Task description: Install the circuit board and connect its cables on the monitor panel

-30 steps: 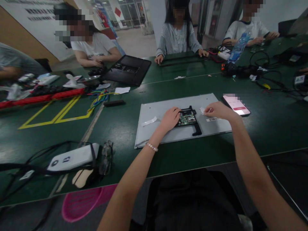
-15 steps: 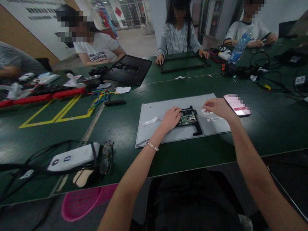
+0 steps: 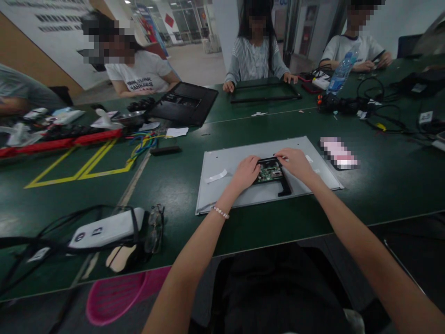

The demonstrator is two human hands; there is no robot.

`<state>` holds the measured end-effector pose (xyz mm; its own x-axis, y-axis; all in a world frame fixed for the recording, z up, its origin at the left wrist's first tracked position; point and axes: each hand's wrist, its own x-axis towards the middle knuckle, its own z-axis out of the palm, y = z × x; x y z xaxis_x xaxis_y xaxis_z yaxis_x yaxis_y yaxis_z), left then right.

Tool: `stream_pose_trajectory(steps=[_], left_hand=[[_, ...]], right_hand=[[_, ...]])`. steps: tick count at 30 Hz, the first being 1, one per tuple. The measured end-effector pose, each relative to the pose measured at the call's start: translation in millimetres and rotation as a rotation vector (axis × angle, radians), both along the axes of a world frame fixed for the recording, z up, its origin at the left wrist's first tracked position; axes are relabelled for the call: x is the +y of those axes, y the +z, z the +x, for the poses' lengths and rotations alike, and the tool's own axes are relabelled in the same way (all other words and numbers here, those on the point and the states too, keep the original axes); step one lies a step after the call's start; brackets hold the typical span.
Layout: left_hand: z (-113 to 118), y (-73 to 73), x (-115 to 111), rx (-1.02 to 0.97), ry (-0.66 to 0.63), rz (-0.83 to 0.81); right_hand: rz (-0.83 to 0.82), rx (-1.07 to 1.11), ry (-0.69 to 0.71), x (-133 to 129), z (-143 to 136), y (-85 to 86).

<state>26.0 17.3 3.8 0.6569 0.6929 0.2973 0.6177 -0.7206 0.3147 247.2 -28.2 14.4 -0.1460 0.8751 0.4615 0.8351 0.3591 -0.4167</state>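
A green circuit board (image 3: 270, 173) sits in a black plastic bracket (image 3: 285, 186) on a flat silver-grey panel (image 3: 225, 160). My left hand (image 3: 246, 172) is closed around the bracket's left side, its fingers curled over the edge. On the other side, my right hand (image 3: 295, 162) has its fingertips pinched at the bracket's upper right corner. That corner is partly hidden by the fingers. A curled white strip (image 3: 216, 176) lies left of my left hand.
Right of the panel lies a phone (image 3: 339, 153). Glasses (image 3: 155, 228), a white case (image 3: 106, 228) and a beige mouse (image 3: 120, 258) are at the near left. Across the table, a person holds a black rectangular frame (image 3: 266, 99); a black laptop part (image 3: 184, 103) stands to its left.
My right hand has moved left from the panel's right part, over the white labels, to the bracket's upper right corner. My left hand has stayed at the bracket's left side.
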Motion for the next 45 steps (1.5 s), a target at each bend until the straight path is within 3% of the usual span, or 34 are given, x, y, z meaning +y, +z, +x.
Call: stream_pose_trajectory(steps=[7, 15, 24, 30, 36, 45], left_hand=[[0, -1.8, -3, -0.024, 0.076, -0.044], [0, -1.5, -6, -0.020, 0.094, -0.047], [1, -6.3, -3, 0.000, 0.051, 0.007], [1, -6.9, -4, -0.021, 0.071, -0.009], [0, -2.7, -7, -0.059, 0.084, -0.044], [0, 0.1, -8, -0.028, 0.083, -0.047]], right_hand=[[0.005, -0.053, -0.064, 4, -15, 3.9], [-0.155, -0.249, -0.059, 21, -41, 8.2], [-0.162, -0.124, -0.028, 28, -41, -3.3], [-0.094, -0.045, -0.101, 40, -41, -3.5], [-0.235, -0.133, 0.070, 51, -55, -4.7], [-0.209, -0.113, 0.087, 45, -57, -7.5]])
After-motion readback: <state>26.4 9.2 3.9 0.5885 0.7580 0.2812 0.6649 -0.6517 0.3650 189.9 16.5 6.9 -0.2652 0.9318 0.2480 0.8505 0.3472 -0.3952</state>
